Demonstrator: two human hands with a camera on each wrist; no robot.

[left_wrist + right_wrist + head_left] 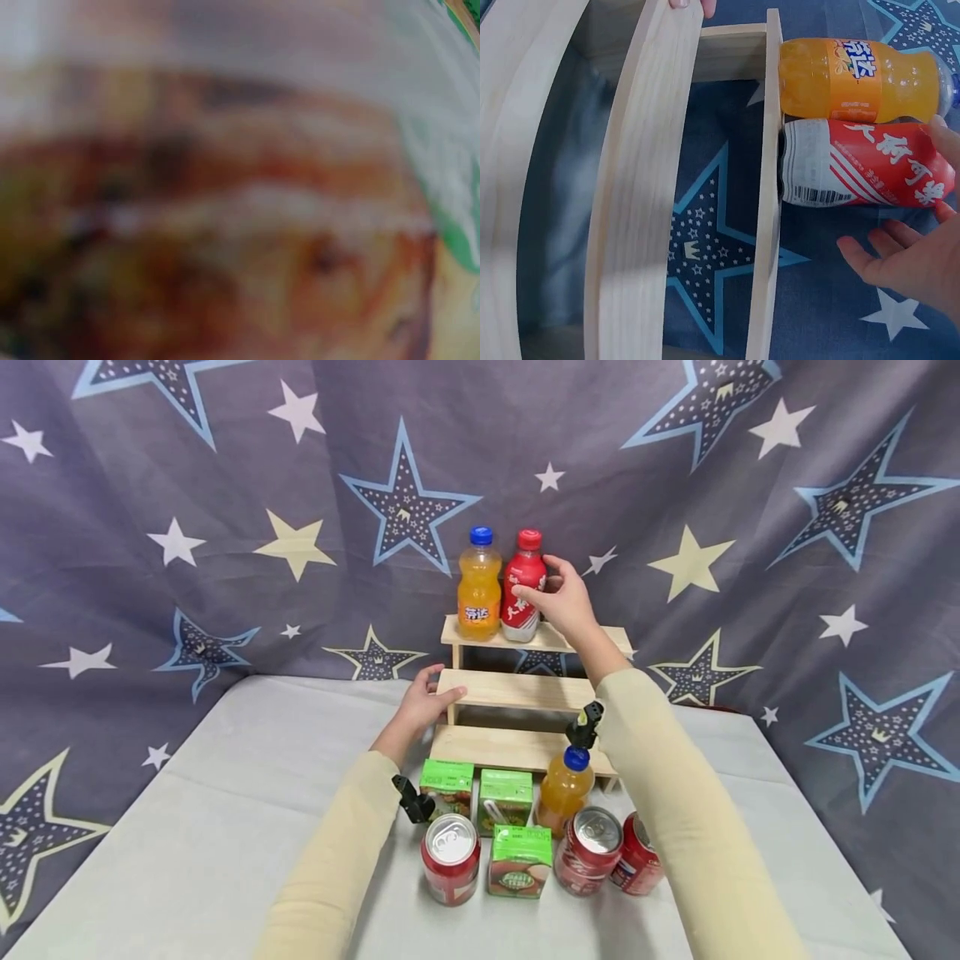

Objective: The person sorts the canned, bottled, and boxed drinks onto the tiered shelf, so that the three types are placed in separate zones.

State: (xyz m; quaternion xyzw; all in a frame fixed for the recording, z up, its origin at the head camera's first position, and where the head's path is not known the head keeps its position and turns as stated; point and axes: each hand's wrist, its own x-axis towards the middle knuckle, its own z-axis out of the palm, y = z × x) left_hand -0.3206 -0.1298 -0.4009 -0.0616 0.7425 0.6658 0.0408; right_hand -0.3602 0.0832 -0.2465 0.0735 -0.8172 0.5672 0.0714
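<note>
A red bottle (pixel 519 602) with a red cap stands on the top tier of a wooden stepped rack (pixel 517 690). My right hand (pixel 564 603) holds it between thumb and index finger, the other fingers spread away from it, as the right wrist view shows. Beside it on the left is an orange soda bottle (pixel 480 589) with a blue cap. Lower down, my left hand (pixel 422 703) grips the left end of the rack's middle tier, thumb on top. The left wrist view holds only a blurred close-up of a printed box (pixel 247 247).
Before the rack stand green-topped boxes (pixel 519 864), another orange soda bottle (pixel 564 793) and red cans (pixel 451 860), one partly behind my right sleeve. A white cloth covers the table (pixel 195 835). A star-patterned curtain (pixel 225 510) hangs behind.
</note>
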